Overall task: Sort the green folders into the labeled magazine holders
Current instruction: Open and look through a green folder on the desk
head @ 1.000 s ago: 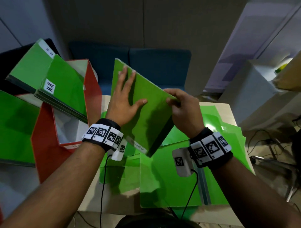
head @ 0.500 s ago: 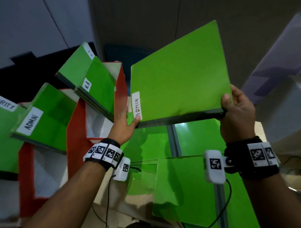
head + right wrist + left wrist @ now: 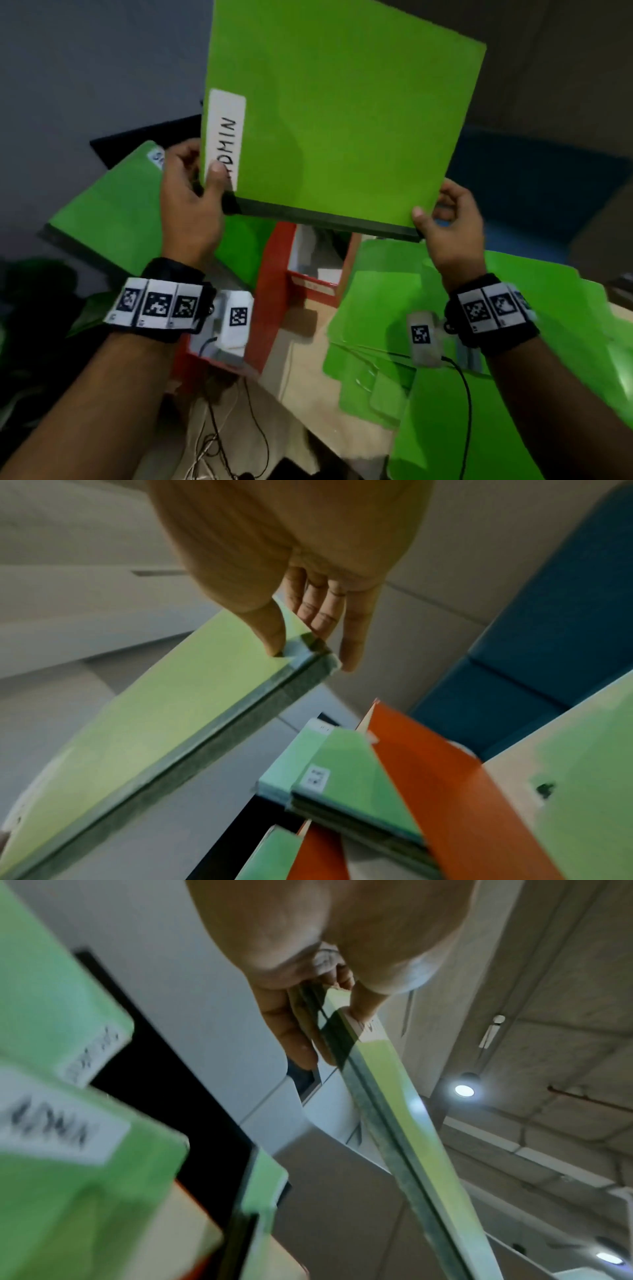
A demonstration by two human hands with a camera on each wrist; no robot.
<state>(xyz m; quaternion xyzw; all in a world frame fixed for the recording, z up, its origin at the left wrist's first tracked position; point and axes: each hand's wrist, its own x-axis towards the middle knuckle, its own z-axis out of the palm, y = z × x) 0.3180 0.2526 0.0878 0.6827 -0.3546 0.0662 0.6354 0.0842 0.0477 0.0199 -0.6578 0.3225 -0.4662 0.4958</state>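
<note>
Left hand (image 3: 191, 209): we see it pinching the lower left corner of the held folder, thumb on the front over the label's end, fingers behind.
Right hand (image 3: 448, 222): pinches the lower right corner, thumb on front, fingers behind the cover.
Held folder (image 3: 339, 113): green, raised up in the air above the holders, cover facing us, slightly tilted; dark spine along its bottom edge.
Label (image 3: 226, 137): white strip at the folder's left edge, reads ADMIN, running vertically.
Red holder (image 3: 274, 274): right below the held folder; we see white inside, contents there we cannot tell.
Filed folders (image 3: 346, 780): in the right wrist view, several green folders stand in an orange-red holder (image 3: 445, 791), small white labels, text unreadable.
Left folder (image 3: 113, 209): green, leaning out at left; its holder is hidden.
Loose folders (image 3: 513, 394): green, spread flat on the table (image 3: 308, 394) at right.
</note>
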